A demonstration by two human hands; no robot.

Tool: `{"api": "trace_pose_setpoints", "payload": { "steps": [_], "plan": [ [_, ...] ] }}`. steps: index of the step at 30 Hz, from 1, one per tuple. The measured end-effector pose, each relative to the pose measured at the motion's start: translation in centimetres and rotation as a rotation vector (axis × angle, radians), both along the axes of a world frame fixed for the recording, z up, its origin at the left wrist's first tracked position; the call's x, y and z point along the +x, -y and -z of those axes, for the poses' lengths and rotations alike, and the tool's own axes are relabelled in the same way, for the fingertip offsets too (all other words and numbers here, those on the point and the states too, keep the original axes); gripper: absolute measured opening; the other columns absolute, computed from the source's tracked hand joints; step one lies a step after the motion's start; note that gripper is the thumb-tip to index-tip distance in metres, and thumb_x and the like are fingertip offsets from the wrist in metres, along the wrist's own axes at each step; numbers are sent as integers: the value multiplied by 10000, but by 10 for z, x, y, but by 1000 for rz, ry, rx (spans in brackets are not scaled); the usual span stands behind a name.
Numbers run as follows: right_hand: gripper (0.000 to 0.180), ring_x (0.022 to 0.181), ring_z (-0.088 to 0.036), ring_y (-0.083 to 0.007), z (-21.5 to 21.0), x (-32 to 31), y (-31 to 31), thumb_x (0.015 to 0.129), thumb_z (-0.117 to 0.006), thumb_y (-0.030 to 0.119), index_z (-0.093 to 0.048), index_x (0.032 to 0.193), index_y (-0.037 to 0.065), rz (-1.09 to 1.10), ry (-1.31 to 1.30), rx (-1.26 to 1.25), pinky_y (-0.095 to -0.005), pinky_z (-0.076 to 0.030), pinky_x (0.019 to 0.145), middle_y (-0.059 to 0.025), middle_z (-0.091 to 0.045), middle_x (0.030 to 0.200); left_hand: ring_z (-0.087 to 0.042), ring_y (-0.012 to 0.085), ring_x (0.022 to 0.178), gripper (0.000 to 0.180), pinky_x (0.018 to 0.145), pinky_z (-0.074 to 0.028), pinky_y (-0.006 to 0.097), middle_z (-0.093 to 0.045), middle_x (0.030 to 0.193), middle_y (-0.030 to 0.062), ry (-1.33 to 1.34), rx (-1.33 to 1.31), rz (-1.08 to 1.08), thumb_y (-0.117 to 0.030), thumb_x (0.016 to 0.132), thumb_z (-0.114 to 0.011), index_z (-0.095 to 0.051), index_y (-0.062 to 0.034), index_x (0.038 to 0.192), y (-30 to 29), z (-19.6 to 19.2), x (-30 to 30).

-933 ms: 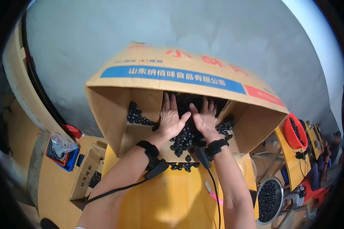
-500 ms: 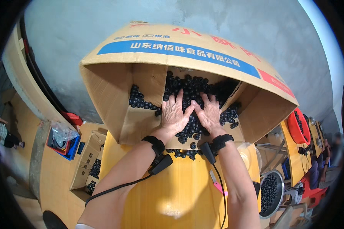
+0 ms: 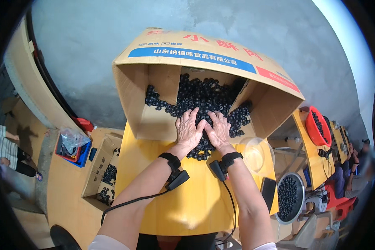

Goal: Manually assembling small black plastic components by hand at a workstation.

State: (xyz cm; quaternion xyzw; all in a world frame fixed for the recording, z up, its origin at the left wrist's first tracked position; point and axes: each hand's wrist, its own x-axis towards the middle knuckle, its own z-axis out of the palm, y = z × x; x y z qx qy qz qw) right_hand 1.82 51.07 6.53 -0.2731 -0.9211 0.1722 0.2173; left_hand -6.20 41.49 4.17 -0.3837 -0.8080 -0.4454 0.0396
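A large cardboard box [image 3: 129, 96] lies on its side on the yellow table, its opening toward me. Small black round pieces [image 3: 206, 93], some with holes, are heaped inside and run out to the front edge. My left hand [image 3: 189, 129] rests palm down on the heap, fingers stretched out. Beside it my right hand [image 3: 217, 130] lies the same way, the two thumbs almost touching. Neither hand grips anything; the pieces under the palms are hidden. Black straps with cabled devices circle both wrists.
To the right on the yellow table [image 3: 175, 212] are a clear round tub [image 3: 258, 155] and a phone [image 3: 268, 192]. A metal basin [image 3: 288, 198] and red basin [image 3: 318, 126] hold black pieces. Lower left stands a smaller box [image 3: 96, 174]. Other people are at both sides.
My hands have drawn back a little toward the box's front edge, still flat on the pieces. The view has shifted, showing more of the table's near edge and the phone.
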Motion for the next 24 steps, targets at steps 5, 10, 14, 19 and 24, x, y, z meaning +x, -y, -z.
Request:
{"api": "trace_pose_setpoints", "payload": {
  "steps": [5,10,14,19,24],
  "plan": [
    [433,1135,-408,-319,4,19,25,768,-534,276,-527,1182,147,-39,-68,33,-436,-265,949,-157,-439,1258,-372,325,1178,531,1002,-251,419,-392,1270,174,13,41,-1,-340,858,-468,-372,-63,1301,23,1,20],
    [456,1139,-396,-330,7,41,51,748,-542,244,-513,1194,154,-67,-34,69,-443,-276,937,-151,-425,1267,-360,334,1180,519,999,-245,424,-380,1285,182,-12,88,-8,-321,860,-452,-368,-52,1296,48,10,45],
    [472,1138,-394,-333,8,56,66,737,-547,234,-504,1201,160,-74,-54,51,-457,-285,927,-155,-421,1263,-355,337,1184,514,1001,-237,428,-359,1306,179,-23,97,5,-304,858,-452,-366,-56,1300,62,11,62],
    [465,1162,-383,-339,11,74,81,751,-536,254,-499,1208,171,-73,-34,11,-467,-279,937,-178,-401,1286,-342,339,1207,512,1010,-242,426,-354,1316,174,67,147,10,-291,853,-466,-375,-48,1296,75,14,79],
    [503,1194,-366,-361,11,85,98,762,-546,285,-473,1248,176,-171,-157,54,-472,-255,977,-192,-346,1334,-209,303,1313,595,1049,-67,505,-286,1396,151,96,56,-19,-341,850,-464,-296,-74,1355,97,11,93]
  ]
}}
